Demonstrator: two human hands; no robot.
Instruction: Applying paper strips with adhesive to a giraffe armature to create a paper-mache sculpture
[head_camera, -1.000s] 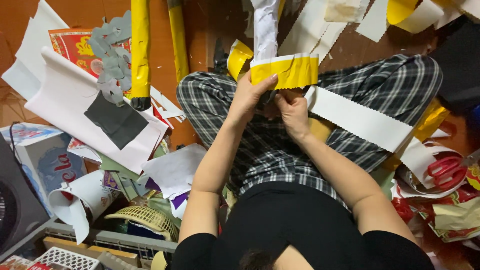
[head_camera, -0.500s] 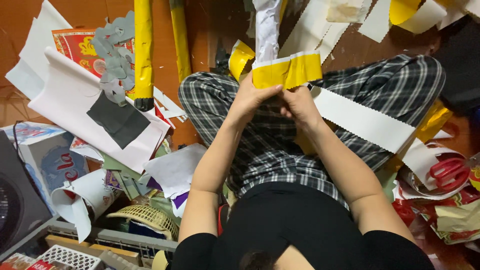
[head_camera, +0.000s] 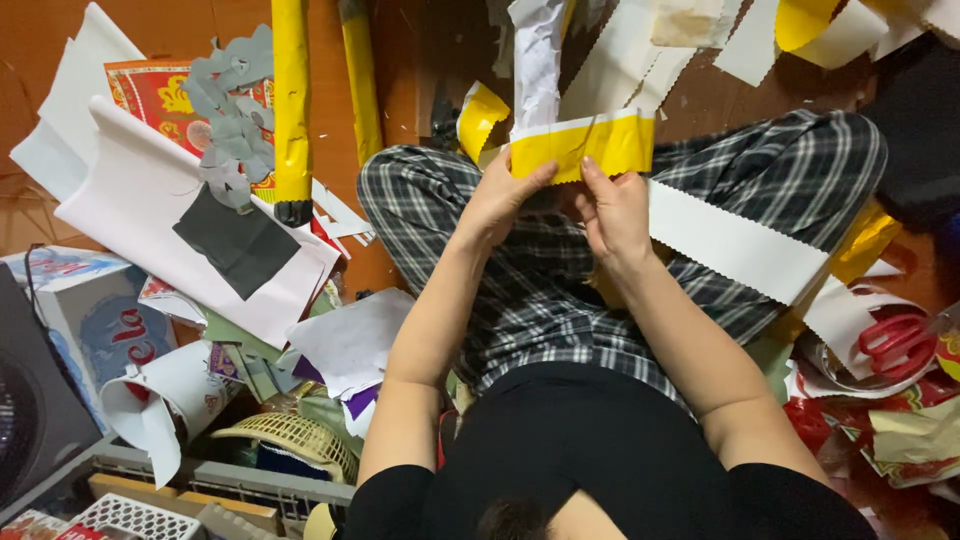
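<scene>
While we sit cross-legged on the floor (head_camera: 400, 60), our left hand (head_camera: 497, 200) and right hand (head_camera: 612, 205) both pinch the lower edge of the yellow paper band (head_camera: 583, 143), fingers closed on it. The band is held above our lap at twelve o'clock, its long axis running nine to three, its right end tipped slightly up. Against a second ago, it sits a little higher, and our hands are spread wider. Red scissors (head_camera: 893, 335) lie at three o'clock.

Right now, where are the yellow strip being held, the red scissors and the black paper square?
yellow strip (head_camera: 585, 145), head view, middle of its yellow face
red scissors (head_camera: 895, 335), head view, handle loops
black paper square (head_camera: 238, 240), head view, its centre
</scene>
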